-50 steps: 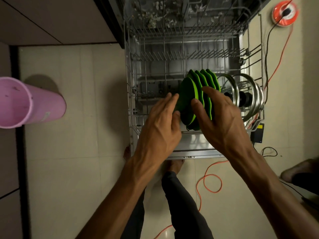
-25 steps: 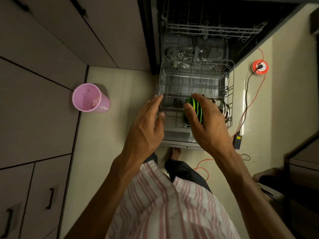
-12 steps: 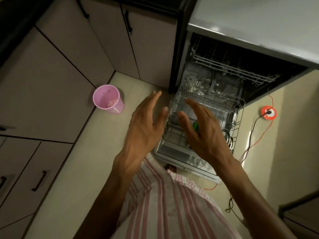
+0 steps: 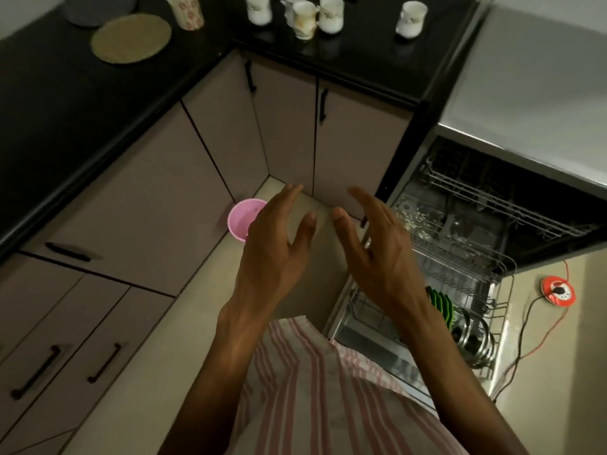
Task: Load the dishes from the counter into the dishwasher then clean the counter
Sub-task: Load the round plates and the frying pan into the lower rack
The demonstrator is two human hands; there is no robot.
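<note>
Both hands, left point(image 4: 274, 254) and right point(image 4: 381, 254), hung apart and empty, fingers loose. Five white mugs point(image 4: 328, 14) stood on the black counter point(image 4: 65, 103); green plates point(image 4: 441, 305) (count unclear) sat in the dishwasher's lower rack point(image 4: 492, 323).

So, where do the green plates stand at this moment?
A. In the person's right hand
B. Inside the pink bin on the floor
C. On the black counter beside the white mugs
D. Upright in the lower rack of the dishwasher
D: the green plates stand on edge in the pulled-out lower rack, beside steel dishes, and both the left hand and right hand are empty.
</note>
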